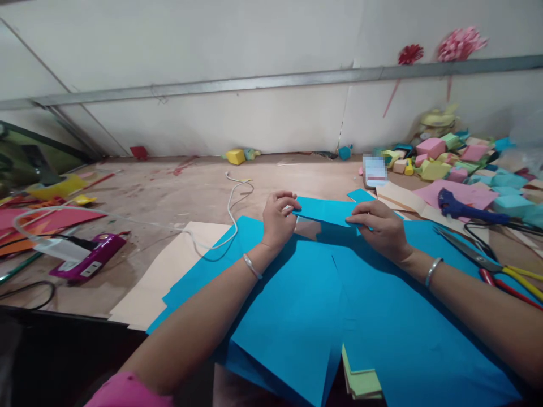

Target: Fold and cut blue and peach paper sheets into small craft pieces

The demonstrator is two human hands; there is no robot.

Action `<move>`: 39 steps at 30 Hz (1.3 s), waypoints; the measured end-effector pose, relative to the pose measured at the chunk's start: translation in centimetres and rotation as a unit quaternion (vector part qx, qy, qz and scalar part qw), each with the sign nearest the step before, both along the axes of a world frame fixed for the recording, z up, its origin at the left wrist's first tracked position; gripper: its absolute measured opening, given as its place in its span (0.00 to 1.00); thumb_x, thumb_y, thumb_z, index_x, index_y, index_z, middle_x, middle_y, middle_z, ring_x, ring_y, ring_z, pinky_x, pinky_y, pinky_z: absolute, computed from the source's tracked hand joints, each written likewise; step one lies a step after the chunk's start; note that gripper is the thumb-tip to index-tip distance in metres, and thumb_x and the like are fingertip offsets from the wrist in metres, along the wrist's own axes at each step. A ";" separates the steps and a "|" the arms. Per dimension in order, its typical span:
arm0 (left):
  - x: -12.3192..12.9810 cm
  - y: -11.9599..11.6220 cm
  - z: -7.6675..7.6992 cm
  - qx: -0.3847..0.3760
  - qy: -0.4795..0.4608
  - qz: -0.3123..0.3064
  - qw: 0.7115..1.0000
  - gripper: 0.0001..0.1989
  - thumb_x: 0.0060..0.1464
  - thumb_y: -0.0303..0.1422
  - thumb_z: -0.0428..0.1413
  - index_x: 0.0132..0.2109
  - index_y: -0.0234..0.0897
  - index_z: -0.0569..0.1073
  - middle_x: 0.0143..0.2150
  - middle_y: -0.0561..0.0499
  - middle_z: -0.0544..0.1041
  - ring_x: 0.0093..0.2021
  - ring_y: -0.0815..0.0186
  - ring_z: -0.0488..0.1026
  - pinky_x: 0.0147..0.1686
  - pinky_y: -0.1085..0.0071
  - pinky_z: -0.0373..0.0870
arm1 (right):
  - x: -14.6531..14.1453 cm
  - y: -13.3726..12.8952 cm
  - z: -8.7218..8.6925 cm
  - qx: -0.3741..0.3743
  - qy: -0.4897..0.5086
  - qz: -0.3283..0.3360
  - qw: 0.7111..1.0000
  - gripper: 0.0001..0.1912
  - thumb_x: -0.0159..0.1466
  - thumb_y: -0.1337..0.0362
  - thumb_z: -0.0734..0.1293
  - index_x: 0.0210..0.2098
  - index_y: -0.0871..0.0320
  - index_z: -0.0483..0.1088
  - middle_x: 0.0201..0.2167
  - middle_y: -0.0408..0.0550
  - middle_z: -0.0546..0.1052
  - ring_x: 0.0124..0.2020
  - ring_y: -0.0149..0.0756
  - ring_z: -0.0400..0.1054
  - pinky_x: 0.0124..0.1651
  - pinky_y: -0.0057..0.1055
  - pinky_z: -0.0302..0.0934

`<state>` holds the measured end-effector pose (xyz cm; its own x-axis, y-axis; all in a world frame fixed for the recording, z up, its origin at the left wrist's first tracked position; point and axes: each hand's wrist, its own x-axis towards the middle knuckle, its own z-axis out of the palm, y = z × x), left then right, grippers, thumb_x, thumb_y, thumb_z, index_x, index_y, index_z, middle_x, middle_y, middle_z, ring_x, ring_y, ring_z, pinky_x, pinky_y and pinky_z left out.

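Blue paper strip: The blue paper strip (324,211) is held out between two bare hands, raised just above the blue sheets (292,299), on which shadow is cast.
Long axis: The strip is stretched from left to right, roughly across the line of the forearms, its right end dipped slightly lower.
Left hand: The strip's left end is pinched between thumb and fingers of the left hand (278,221).
Right hand: The right end is gripped likewise by the right hand (382,230); neither hand is nearer, as the strip is touched by both.
Position: The strip is placed directly between the fingertips, in front of the wrists, each of which is ringed by a bangle.
Right side: Scissors (483,261) and a blue glue gun (460,208) are set beside the right forearm.
Left side: Peach sheets (163,277) are partly covered by the blue ones; a purple power strip (95,261) is seen farther out on the bench (186,195).
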<state>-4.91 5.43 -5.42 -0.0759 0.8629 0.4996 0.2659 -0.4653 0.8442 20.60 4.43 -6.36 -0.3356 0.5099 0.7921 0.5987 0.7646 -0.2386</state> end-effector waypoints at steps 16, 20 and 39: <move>-0.4 -0.8 0.5 -0.077 -0.008 -0.067 0.995 0.14 0.57 0.38 0.57 0.48 0.37 0.71 0.48 0.42 0.77 0.48 0.59 0.77 0.46 0.63 0.75 | -0.5 -0.9 -0.3 -0.115 0.042 -0.009 0.992 0.07 0.65 0.61 0.65 0.39 0.54 0.76 0.36 0.49 0.80 0.37 0.39 0.74 0.39 0.36 0.69; -0.4 -0.6 0.6 -0.074 0.010 -0.043 0.996 0.07 0.57 0.35 0.57 0.42 0.37 0.70 0.45 0.45 0.76 0.45 0.63 0.76 0.44 0.65 0.75 | -0.6 -1.0 -0.5 -0.140 0.051 -0.028 0.988 0.15 0.64 0.59 0.67 0.49 0.54 0.74 0.38 0.49 0.80 0.32 0.38 0.74 0.35 0.35 0.70; -0.6 0.5 0.6 -0.210 -0.192 -0.042 0.958 0.18 0.56 0.35 0.59 0.53 0.37 0.71 0.48 0.41 0.78 0.44 0.61 0.78 0.44 0.62 0.76 | 0.0 -2.0 0.6 -0.256 0.082 0.087 0.959 0.24 0.62 0.68 0.65 0.58 0.53 0.70 0.55 0.54 0.73 0.46 0.42 0.74 0.38 0.33 0.73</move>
<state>-5.49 5.91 -4.82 -0.1052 0.9928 0.0571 -0.1252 -0.0701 0.9897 20.64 2.44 -5.74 -0.3436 0.7930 0.5030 0.3942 0.6080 -0.6892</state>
